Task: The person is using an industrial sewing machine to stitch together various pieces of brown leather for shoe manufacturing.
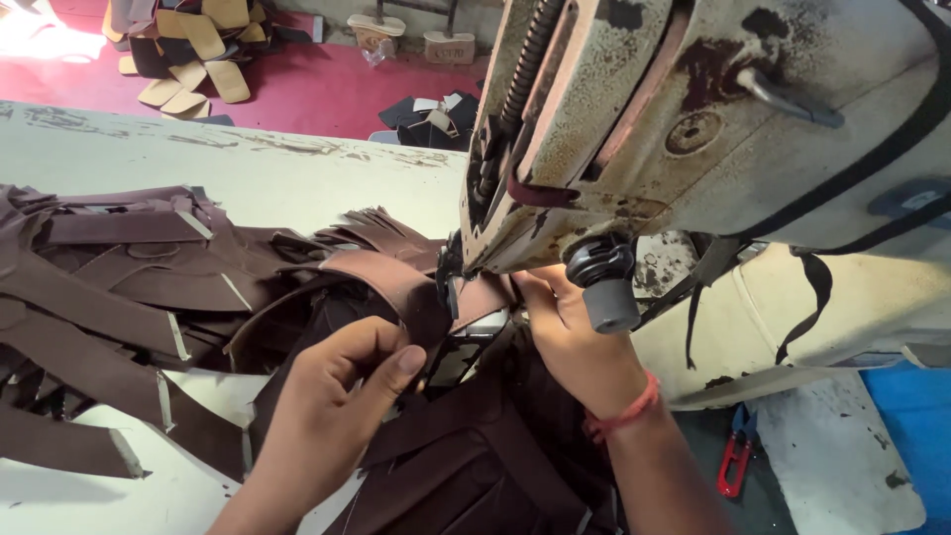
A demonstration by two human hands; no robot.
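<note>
We are pinching a curved brown leather strap (381, 277) with our left hand (332, 396), thumb and forefinger closing on the strap's near end, just in front of the needle area of the sewing machine (693, 119). Our right hand (570, 342) is pressing its fingers down on the same strap right under the machine head; its fingertips are hidden behind the machine, so we cannot tell whether they are gripping or only holding the piece flat. A red thread band (624, 416) is circling that wrist.

The strap is arching up from the table (297, 168) near its middle, running from our left hand to the machine's foot. To the left, a pile of brown straps (109, 287) is spreading toward the table's left edge. Below our hands, a heap of darker brown leather pieces (466, 466) is hanging over the near edge. Red-handled snips (735, 458) are lying near the right hand, beside the machine's base. Beyond the far edge, tan sole-shaped cutouts (198, 50) are lying on a red floor (317, 89).
</note>
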